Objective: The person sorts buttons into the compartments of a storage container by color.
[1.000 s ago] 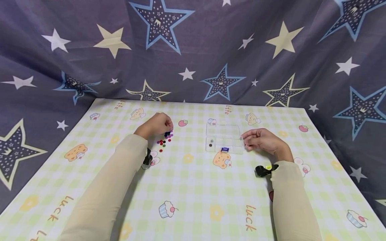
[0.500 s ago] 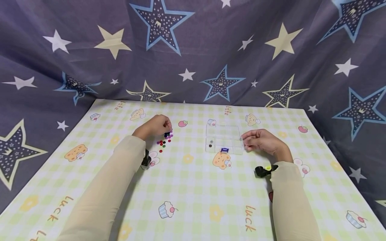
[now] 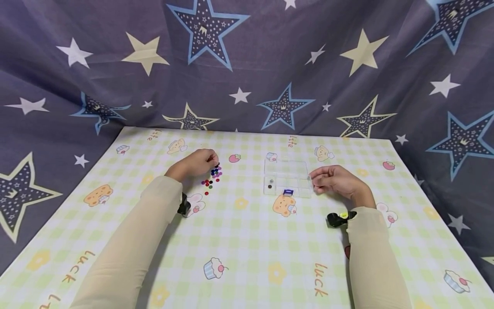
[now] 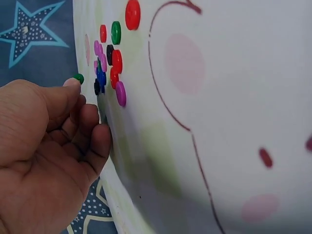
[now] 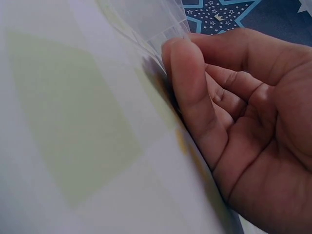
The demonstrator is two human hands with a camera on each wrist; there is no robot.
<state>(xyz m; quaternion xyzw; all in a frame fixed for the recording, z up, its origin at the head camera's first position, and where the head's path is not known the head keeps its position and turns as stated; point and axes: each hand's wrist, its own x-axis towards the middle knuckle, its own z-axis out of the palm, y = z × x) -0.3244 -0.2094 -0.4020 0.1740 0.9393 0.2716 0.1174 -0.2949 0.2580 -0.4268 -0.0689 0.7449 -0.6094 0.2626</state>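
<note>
My left hand is at the far side of a scatter of small buttons, left of centre. Its thumb and finger pinch a green button at their tips; the other fingers are curled below. Red, purple, blue, black and green buttons lie on the table beside it. My right hand holds the right edge of a clear plastic box, with thumb and fingertips meeting at its corner in the right wrist view. The box lies with its lid laid back; a dark button sits in a left compartment.
A blue label marks the box's front. The table wears a green-and-white checked cover with printed cartoons. Behind it hangs a dark curtain with stars. Black wrist cameras sit on both wrists.
My left hand has drawn slightly left and down, uncovering more blue and dark buttons. The right hand and the box have stayed in place.
</note>
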